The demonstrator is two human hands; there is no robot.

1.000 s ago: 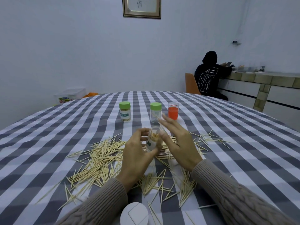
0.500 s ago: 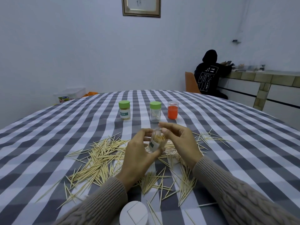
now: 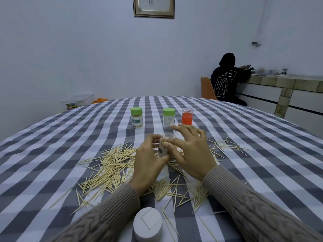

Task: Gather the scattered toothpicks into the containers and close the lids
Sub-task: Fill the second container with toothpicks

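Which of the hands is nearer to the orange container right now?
Right. The right hand reaches up just below the orange container, while the left hand sits lower and further left, gripping the clear toothpick jar.

Four jars (image 3: 163, 145), one white lid (image 3: 148, 222)

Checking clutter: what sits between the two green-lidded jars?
Head view: only bare checked tablecloth between the labelled green-lidded jar and the clear green-lidded jar; no toothpicks there.
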